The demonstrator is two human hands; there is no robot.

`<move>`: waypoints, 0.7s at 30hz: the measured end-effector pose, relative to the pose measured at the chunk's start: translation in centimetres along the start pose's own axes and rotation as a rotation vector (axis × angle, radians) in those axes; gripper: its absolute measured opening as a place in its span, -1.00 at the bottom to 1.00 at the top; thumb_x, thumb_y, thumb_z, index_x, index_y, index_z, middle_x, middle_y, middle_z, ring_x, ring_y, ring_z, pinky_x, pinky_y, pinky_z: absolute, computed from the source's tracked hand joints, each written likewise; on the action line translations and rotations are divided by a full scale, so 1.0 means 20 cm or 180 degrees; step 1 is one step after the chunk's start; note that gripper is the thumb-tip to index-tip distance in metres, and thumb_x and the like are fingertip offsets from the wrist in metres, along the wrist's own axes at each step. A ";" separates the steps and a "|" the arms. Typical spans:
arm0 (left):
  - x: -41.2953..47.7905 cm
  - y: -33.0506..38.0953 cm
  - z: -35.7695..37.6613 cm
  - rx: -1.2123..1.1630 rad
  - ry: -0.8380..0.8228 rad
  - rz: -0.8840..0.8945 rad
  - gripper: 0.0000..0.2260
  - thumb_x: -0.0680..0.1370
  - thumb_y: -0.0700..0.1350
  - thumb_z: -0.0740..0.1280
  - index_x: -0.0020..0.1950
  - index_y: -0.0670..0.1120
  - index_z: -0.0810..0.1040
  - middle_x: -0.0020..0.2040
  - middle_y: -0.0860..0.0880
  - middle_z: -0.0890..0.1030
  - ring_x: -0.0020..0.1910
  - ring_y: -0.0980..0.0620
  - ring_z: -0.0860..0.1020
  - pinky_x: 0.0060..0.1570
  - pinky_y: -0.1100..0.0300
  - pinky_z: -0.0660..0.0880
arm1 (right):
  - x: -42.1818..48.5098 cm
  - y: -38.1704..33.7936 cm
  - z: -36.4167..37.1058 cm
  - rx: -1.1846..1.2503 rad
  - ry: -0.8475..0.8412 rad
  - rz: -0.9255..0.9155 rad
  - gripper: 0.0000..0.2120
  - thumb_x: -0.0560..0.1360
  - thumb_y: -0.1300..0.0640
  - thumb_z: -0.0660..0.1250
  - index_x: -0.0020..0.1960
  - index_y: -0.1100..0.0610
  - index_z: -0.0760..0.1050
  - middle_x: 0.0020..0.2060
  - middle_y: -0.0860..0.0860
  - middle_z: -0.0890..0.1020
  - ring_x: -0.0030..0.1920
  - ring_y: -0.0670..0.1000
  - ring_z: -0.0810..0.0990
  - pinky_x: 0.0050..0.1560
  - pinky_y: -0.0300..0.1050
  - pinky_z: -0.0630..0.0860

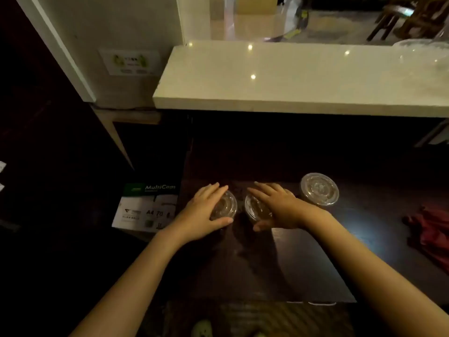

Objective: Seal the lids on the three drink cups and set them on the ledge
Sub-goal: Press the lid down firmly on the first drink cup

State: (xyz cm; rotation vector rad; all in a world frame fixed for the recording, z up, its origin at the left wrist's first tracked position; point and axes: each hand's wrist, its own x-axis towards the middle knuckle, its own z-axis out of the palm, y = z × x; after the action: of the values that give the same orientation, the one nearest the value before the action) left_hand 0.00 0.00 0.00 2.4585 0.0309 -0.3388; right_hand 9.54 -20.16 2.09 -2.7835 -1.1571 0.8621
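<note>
Three clear plastic drink cups with clear lids stand in a row on a dark counter (303, 263). My left hand (206, 212) lies flat over the left cup (228, 203), fingers on its lid and thumb curled round its near side. My right hand (277, 205) covers the middle cup (252, 207) the same way, thumb at its near edge. The right cup (319, 189) stands alone, its lid on top, untouched. The pale stone ledge (291, 76) runs across above and behind the cups.
A box of A4 paper (148, 207) sits low at the left of the counter. A red cloth (430, 229) lies at the right edge. Clear plastic items (427, 52) rest on the ledge's far right end. A white wall with a sticker stands at the left.
</note>
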 end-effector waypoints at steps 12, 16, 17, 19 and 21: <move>0.02 -0.02 0.09 0.0520 0.0414 0.0024 -0.25 0.49 0.11 0.33 0.54 -0.01 0.00 0.56 0.04 -0.06 0.52 0.11 -0.17 0.48 0.11 -0.19 | -0.05 0.03 0.20 0.0696 0.0907 -0.0151 -0.14 0.40 -0.17 0.39 0.54 -0.03 0.01 0.52 -0.03 0.11 0.47 0.07 0.06 0.44 -0.03 0.16; -0.03 0.01 0.15 0.0530 0.0516 0.0084 -0.31 0.52 0.10 0.28 0.54 0.02 0.00 0.57 0.06 -0.07 0.51 0.13 -0.20 0.44 0.12 -0.17 | -0.13 -0.01 0.29 0.0843 0.1070 -0.0150 -0.13 0.38 -0.21 0.38 0.54 -0.04 0.02 0.51 -0.04 0.13 0.46 0.04 0.08 0.45 -0.02 0.18; -0.04 0.02 0.17 0.0537 0.0453 0.0043 -0.32 0.53 0.10 0.27 0.54 0.03 -0.01 0.57 0.07 -0.10 0.50 0.14 -0.22 0.44 0.08 -0.13 | -0.15 -0.01 0.32 0.0873 0.1097 -0.0149 -0.13 0.38 -0.22 0.38 0.54 -0.04 0.02 0.51 -0.04 0.14 0.46 0.03 0.08 0.45 -0.02 0.18; -0.07 0.05 0.20 0.0614 0.0371 -0.0042 -0.32 0.54 0.10 0.24 0.54 0.05 -0.06 0.55 0.09 -0.17 0.46 0.19 -0.30 0.43 0.06 -0.11 | -0.19 -0.03 0.37 0.0927 0.1136 -0.0133 -0.12 0.38 -0.23 0.37 0.54 -0.04 0.01 0.51 -0.04 0.13 0.47 0.01 0.06 0.45 -0.03 0.17; -0.10 0.08 0.23 0.0626 0.0503 -0.0033 -0.35 0.56 0.09 0.22 0.53 0.07 -0.07 0.53 0.13 -0.20 0.42 0.21 -0.33 0.38 0.12 -0.14 | -0.24 -0.04 0.41 0.0986 0.1160 -0.0111 -0.11 0.38 -0.27 0.34 0.54 -0.05 -0.02 0.52 -0.07 0.08 0.48 -0.01 0.01 0.45 -0.04 0.14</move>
State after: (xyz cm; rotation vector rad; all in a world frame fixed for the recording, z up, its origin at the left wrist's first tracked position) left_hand -2.86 -3.93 -1.97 2.6762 0.0810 -0.1571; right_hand 2.30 -24.36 -2.47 -2.5158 -0.9201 0.4542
